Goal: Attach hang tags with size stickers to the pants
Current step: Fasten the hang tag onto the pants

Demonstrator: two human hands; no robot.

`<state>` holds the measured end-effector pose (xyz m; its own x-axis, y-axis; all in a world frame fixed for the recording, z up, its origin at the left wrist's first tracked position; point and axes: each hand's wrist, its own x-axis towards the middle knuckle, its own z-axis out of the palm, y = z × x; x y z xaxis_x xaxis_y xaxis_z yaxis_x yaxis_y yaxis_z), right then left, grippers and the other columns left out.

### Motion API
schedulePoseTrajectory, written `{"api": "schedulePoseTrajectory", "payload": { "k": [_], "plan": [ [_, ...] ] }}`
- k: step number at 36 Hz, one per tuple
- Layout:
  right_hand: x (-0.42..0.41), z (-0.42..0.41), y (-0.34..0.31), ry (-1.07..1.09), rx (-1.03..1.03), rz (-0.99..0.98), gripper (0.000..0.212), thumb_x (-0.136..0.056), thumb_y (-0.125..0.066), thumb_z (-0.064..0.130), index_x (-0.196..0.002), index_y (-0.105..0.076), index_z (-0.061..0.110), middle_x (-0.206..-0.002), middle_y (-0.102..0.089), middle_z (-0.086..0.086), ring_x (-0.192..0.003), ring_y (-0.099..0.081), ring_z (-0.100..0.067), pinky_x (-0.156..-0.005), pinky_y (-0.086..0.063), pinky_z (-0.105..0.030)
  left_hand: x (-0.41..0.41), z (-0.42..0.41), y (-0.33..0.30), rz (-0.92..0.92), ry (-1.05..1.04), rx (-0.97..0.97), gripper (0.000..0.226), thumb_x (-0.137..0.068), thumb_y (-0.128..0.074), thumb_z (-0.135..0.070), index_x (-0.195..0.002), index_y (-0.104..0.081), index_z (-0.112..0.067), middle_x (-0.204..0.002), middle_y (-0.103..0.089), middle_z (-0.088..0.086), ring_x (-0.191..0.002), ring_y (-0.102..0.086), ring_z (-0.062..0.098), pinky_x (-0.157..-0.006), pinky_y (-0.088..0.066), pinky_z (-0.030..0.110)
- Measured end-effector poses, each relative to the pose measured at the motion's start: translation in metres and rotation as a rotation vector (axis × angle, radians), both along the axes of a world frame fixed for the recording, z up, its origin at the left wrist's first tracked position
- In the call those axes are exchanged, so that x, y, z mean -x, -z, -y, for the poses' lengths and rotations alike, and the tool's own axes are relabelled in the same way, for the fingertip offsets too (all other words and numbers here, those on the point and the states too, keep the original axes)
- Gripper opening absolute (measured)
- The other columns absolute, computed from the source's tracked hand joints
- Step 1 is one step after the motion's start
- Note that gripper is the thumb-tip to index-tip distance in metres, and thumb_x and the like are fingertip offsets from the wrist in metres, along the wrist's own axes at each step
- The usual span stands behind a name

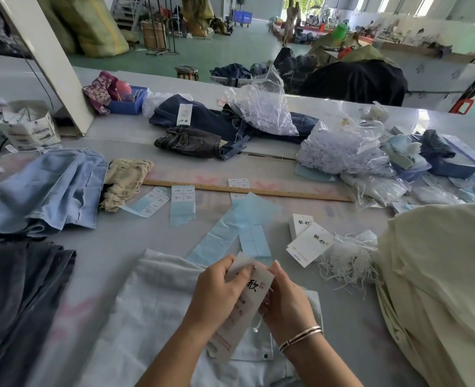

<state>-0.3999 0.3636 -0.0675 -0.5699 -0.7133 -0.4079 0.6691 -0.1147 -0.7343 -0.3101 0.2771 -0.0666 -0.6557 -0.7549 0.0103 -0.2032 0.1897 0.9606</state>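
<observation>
White hang tag between curled hands

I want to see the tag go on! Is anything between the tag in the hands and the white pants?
Nothing visible. Both the left hand and right hand hold the hang tag directly over the white pants, with no other item between them.

White hang tag held upright above white pants lying flat
</observation>
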Motion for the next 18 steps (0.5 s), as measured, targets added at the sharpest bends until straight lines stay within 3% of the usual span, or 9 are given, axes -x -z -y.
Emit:
{"api": "schedulePoseTrajectory", "payload": {
  "k": [2,5,9,12,14,16,18],
  "plan": [
    [-0.001,-0.002,-0.001,0.006,-0.003,0.01,0.036,-0.091,-0.048,0.03,-0.087,-0.068,0.0,-0.056,-0.06,-0.005,-0.043,-0.052,-0.009,-0.04,-0.039,-0.019,-0.001,0.0,0.001,0.012,0.001,0.015,0.026,-0.088,-0.063,-0.037,-0.079,-0.065,-0.012,-0.073,-0.069,0.004,-0.068,-0.066,0.017,-0.064,-0.054,0.036],
    [-0.002,-0.005,-0.001,-0.02,-0.004,-0.058,0.038,-0.079,-0.053,0.033,-0.086,-0.074,0.003,-0.066,-0.065,-0.007,-0.054,-0.056,-0.011,-0.052,-0.039,-0.022,-0.002,-0.003,0.002,0.024,-0.017,0.038,0.034,-0.088,-0.063,-0.038,-0.076,-0.06,-0.006,-0.069,-0.066,0.008,-0.065,-0.063,0.022,-0.06,-0.051,0.036],
    [-0.003,-0.009,-0.001,-0.046,-0.031,-0.23,0.04,-0.072,-0.058,0.037,-0.092,-0.077,0.009,-0.073,-0.058,-0.01,-0.065,-0.043,-0.016,-0.06,-0.029,-0.028,-0.003,-0.006,0.002,0.047,-0.03,0.038,0.031,-0.088,-0.063,-0.038,-0.077,-0.061,-0.009,-0.069,-0.066,0.005,-0.062,-0.062,0.015,-0.056,-0.05,0.03],
    [-0.002,-0.01,0.002,-0.048,-0.073,-0.441,0.02,-0.078,-0.067,0.013,-0.096,-0.075,0.014,-0.089,-0.071,-0.006,-0.072,-0.059,-0.008,-0.066,-0.043,-0.018,-0.003,-0.007,0.004,0.094,0.001,0.072,0.025,-0.089,-0.062,-0.037,-0.078,-0.063,-0.014,-0.069,-0.066,0.003,-0.064,-0.062,0.013,-0.059,-0.05,0.03],
    [-0.003,-0.01,0.006,-0.03,-0.134,-0.522,0.022,-0.079,-0.068,0.002,-0.095,-0.073,0.016,-0.095,-0.073,-0.006,-0.082,-0.066,-0.007,-0.077,-0.05,-0.019,-0.003,-0.01,0.008,0.114,0.016,0.084,0.019,-0.089,-0.062,-0.032,-0.079,-0.064,-0.016,-0.068,-0.066,-0.001,-0.065,-0.061,0.012,-0.059,-0.05,0.029],
    [-0.003,-0.011,0.01,-0.003,-0.197,-0.551,0.017,-0.08,-0.069,0.002,-0.093,-0.074,0.011,-0.089,-0.075,-0.006,-0.082,-0.067,-0.01,-0.078,-0.053,-0.022,-0.003,-0.014,0.013,0.104,0.04,0.032,0.018,-0.09,-0.061,-0.028,-0.077,-0.066,-0.017,-0.064,-0.064,-0.004,-0.06,-0.056,0.008,-0.058,-0.048,0.028],
    [-0.001,-0.012,0.014,0.017,-0.242,-0.601,0.008,-0.083,-0.067,0.002,-0.086,-0.074,0.005,-0.072,-0.074,-0.001,-0.067,-0.065,-0.004,-0.065,-0.051,-0.017,-0.003,-0.02,0.017,0.069,0.088,-0.119,0.017,-0.091,-0.061,-0.025,-0.081,-0.07,-0.016,-0.07,-0.069,-0.001,-0.065,-0.058,0.008,-0.065,-0.051,0.036]
  ]
}}
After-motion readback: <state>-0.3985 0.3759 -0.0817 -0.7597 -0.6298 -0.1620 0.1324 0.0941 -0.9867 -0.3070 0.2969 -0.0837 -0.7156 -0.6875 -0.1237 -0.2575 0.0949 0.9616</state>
